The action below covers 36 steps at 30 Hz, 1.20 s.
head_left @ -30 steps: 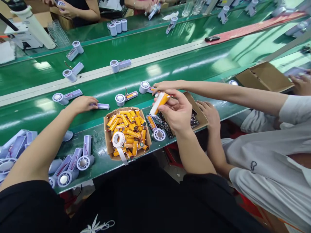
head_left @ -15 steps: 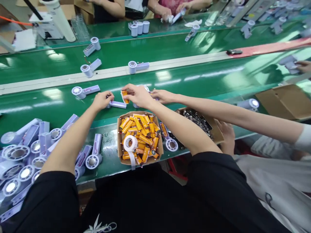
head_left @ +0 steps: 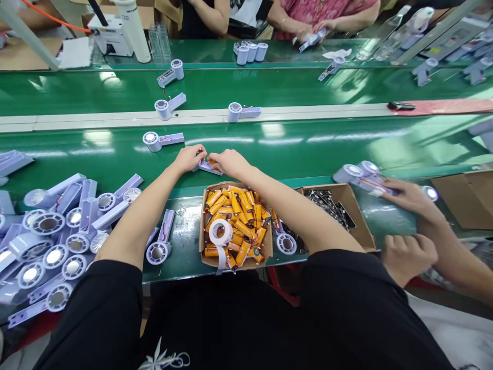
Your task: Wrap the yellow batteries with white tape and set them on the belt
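Over the near green belt, my left hand (head_left: 190,158) is closed on the round head end of a lavender plastic fan housing (head_left: 210,168), mostly hidden by the fingers. My right hand (head_left: 231,163) pinches an orange battery (head_left: 213,163) against the housing's handle; how far it sits inside cannot be made out. Just below my hands stands a cardboard box (head_left: 203,241) heaped with orange batteries (head_left: 244,221). A roll of white tape (head_left: 221,232) lies on top of them, its loose end hanging over the front edge.
Lavender housings (head_left: 48,223) are piled at the left. A box of dark metal parts (head_left: 360,226) stands right of the batteries. A co-worker's hand (head_left: 412,198) holds housings (head_left: 360,174) farther right. More housings lie along the belts (head_left: 277,136), and people work opposite.
My right hand has brought the battery down to the housing held by my left hand. The co-worker's arm has drawn back to the right with housings. The whole view has shifted somewhat.
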Tool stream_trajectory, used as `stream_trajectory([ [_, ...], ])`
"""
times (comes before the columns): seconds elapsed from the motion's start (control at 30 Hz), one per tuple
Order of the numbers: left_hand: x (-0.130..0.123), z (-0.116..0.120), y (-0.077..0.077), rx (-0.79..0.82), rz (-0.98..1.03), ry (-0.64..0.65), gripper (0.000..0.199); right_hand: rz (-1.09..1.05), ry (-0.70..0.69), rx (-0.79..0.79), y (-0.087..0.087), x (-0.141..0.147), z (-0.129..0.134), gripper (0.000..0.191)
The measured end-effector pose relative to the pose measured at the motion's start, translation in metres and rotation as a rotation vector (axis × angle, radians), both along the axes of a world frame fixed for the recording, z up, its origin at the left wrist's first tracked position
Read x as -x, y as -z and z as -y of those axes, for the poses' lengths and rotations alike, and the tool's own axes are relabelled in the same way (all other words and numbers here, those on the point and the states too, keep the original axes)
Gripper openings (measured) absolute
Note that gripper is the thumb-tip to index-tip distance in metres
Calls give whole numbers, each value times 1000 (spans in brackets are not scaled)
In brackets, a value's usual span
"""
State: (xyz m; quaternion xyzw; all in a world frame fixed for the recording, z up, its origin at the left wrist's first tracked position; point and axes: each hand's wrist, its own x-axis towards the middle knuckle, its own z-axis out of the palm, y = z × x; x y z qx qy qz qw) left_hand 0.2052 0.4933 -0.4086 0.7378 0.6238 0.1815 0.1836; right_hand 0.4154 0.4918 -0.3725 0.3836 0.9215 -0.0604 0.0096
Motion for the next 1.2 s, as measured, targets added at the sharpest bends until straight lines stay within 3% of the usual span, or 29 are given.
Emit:
stream_trajectory([
  [0.13, -4, -2, 6, -10, 22, -35, 27, 148, -72, -14, 0, 10, 7, 37],
  [0.3, -10, -10, 14, -7, 32, -45, 28, 181, -22, 33, 6, 19, 1, 39],
  [0.37, -14, -15, 13, -21, -7, -47, 28, 187, -59, 81, -3, 17, -5, 41],
  [0.43, -17, -12, 6, -107, -46, -43, 29, 156, -82, 126, -23, 3, 0, 43],
  [0.53, -22, 36, -17, -394, -76, 32, 33, -110, 10, 68, -61, -42, 51, 36],
  [0.6, -25, 97, -32, -506, -107, 263, 37, -345, 59, 52, -72, -82, 113, 44],
  [0.67, -30, 165, -38, -440, -185, 654, 34, -481, -5, 178, -63, -117, 180, 53],
  [0.73, -37, 220, -36, -392, -286, 706, 27, -650, 19, 297, -39, -137, 237, 47],
  [0.8, -45, 255, -30, -391, -344, 653, 22, -799, 157, 370, -10, -139, 274, 42],
  [0.87, -53, 272, -28, -428, -322, 604, 15, -905, 306, 456, 10, -127, 294, 39],
  [0.93, -57, 283, -34, -472, -249, 589, 13, -958, 337, 576, 18, -109, 306, 42],
  [1.0, -54, 293, -43, -506, -200, 582, 14, -967, 199, 671, 17, -95, 314, 36],
  [1.07, -43, 301, -50, -546, -199, 550, 19, -914, -12, 718, 12, -91, 319, 45],
  [1.13, -27, 307, -51, -589, -227, 476, 27, -752, -207, 748, 5, -99, 315, 48],
  [1.2, -13, 310, -45, -617, -246, 405, 34, -546, -260, 728, -2, -112, 299, 36],
])
